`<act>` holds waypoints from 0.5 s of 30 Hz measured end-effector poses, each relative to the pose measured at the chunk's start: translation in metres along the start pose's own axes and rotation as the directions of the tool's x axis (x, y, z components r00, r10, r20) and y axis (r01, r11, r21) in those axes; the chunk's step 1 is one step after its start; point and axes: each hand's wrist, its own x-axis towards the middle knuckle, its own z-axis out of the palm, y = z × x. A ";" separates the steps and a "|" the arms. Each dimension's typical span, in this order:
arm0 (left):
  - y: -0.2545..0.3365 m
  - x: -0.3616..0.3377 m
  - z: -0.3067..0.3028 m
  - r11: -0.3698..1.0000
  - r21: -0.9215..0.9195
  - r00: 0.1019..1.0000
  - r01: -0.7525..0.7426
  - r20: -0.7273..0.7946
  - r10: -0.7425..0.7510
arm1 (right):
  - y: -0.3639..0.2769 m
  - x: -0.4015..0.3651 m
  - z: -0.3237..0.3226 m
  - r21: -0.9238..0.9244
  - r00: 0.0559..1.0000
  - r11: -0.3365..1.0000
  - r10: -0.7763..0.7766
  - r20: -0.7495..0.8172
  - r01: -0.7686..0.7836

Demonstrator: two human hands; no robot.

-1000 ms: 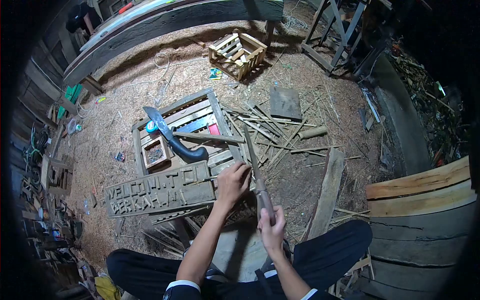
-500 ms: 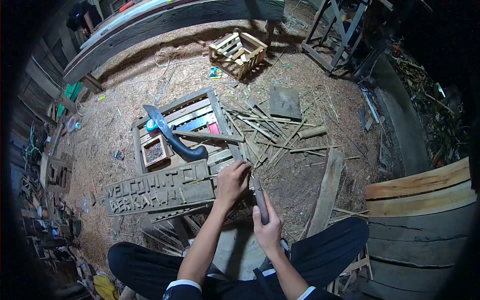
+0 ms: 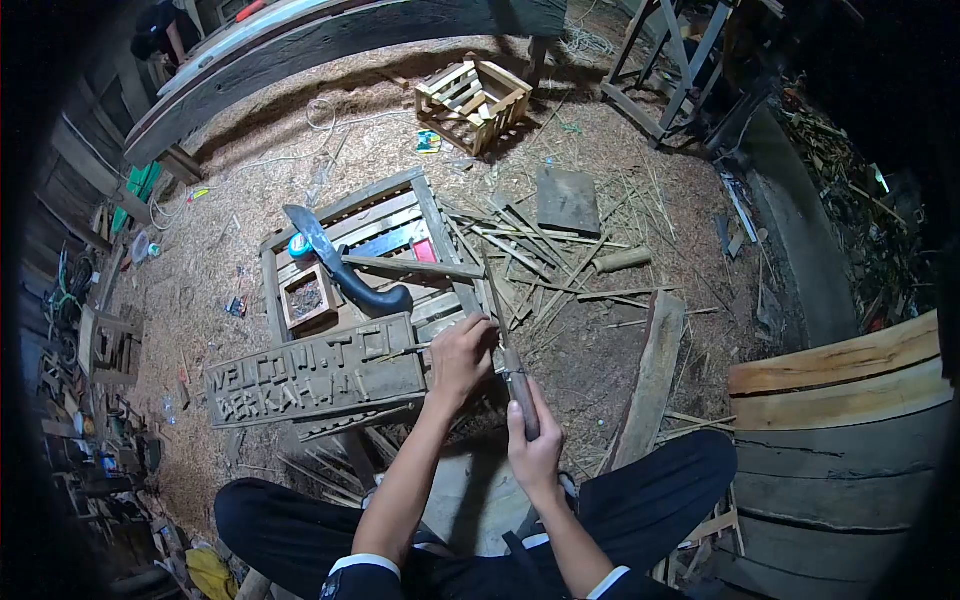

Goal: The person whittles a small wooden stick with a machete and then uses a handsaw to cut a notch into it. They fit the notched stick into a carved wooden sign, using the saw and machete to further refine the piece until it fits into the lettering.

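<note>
My left hand (image 3: 462, 355) is closed around a thin wooden stick (image 3: 404, 352), which pokes out to the left over the end of a carved board. My right hand (image 3: 536, 445) grips the dark handle of a knife (image 3: 519, 388), thumb along the handle. The narrow blade points away from me, close beside my left fingers; where it meets the stick is hidden. Raised letters run across the wooden sign board (image 3: 402, 382), left of my left hand. A large curved-handled machete (image 3: 372, 290) lies on the slatted wooden stand beyond it.
The slatted stand (image 3: 432, 215) also bears a small wooden box (image 3: 308, 300), a blue round container (image 3: 300, 246) and a red item (image 3: 425, 250). Scattered sticks (image 3: 520, 240), a flat board (image 3: 567, 200) and a plank (image 3: 650, 370) lie on the ground. A wooden crate (image 3: 490, 120) stands farther off.
The knife has slid forward, away from me, so more of its blade shows past my left hand. My left hand keeps its hold on the stick, almost in place.
</note>
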 end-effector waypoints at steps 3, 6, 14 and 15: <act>-0.003 0.000 0.001 1.000 -0.010 1.000 0.015 -0.007 -0.015 | 0.001 -0.001 -0.002 0.072 0.999 0.996 0.046 0.004 -0.046; -0.004 0.001 0.004 1.000 -0.021 1.000 0.005 -0.012 -0.005 | 0.000 -0.001 -0.003 0.030 0.995 0.995 0.100 0.014 -0.100; -0.002 0.001 0.000 1.000 0.014 1.000 0.011 0.017 -0.011 | -0.003 -0.015 -0.008 0.032 0.998 0.998 0.057 -0.010 -0.056; -0.003 0.001 0.001 1.000 0.012 1.000 0.013 0.017 -0.013 | -0.001 -0.010 -0.008 0.041 0.998 0.997 0.065 -0.003 -0.065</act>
